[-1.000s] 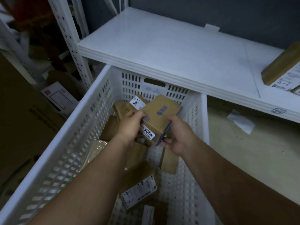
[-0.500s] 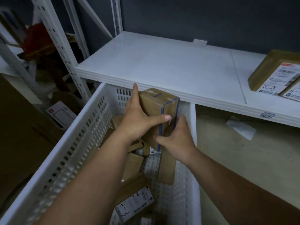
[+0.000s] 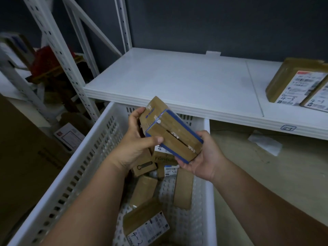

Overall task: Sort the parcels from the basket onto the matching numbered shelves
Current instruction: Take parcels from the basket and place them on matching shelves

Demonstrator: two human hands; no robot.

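Note:
I hold a small brown cardboard parcel [image 3: 170, 130] with blue tape edges above the white plastic basket [image 3: 83, 167]. My left hand [image 3: 136, 144] grips its left end, thumb across the near face. My right hand [image 3: 202, 157] cups its lower right corner from below. The parcel is tilted, its taped seam facing me; its label is hidden. Several more brown parcels lie in the basket, one marked 4-3 [image 3: 147, 228]. The white shelf [image 3: 177, 82] behind carries a small tag [image 3: 288, 128] on its front edge.
Two labelled parcels marked 4-3 [image 3: 298, 82] stand at the shelf's right end. A white perforated upright [image 3: 71, 68] rises left of the shelf, with boxes and clutter behind it. A scrap of white paper [image 3: 264, 142] lies on the beige floor under the shelf.
The parcel has been lifted out of the basket and turned over between both hands; the taped seam now faces me. The view has tipped up toward the shelf.

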